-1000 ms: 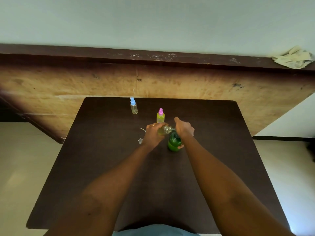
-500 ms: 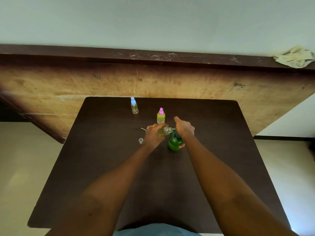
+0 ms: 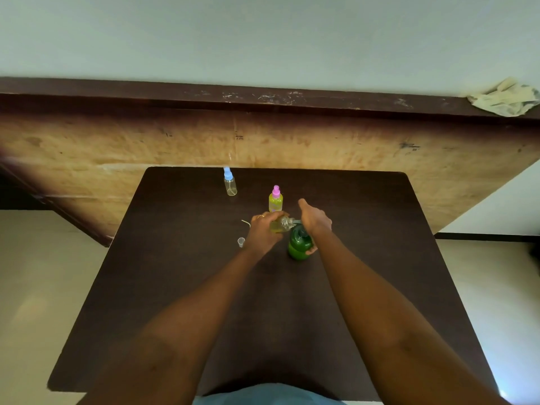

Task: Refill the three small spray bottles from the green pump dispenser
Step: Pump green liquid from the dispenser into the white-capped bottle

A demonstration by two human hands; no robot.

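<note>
My left hand point(image 3: 261, 232) grips an uncapped small clear bottle point(image 3: 281, 224) holding yellowish liquid, tilted so its neck meets the nozzle of the green pump dispenser point(image 3: 298, 244). My right hand point(image 3: 315, 222) lies over the pump head, thumb at the dispenser's lower side, index finger pointing away. A pink-topped spray bottle point(image 3: 275, 199) full of yellow liquid stands just behind. Farther back left stands a blue-topped spray bottle point(image 3: 229, 182), nearly clear.
A small clear cap point(image 3: 240, 242) and a thin dip tube point(image 3: 246, 222) lie left of my left hand on the dark brown table point(image 3: 181, 258). A wooden panel rises behind the table, with a crumpled cloth point(image 3: 505, 97) on its ledge at the right.
</note>
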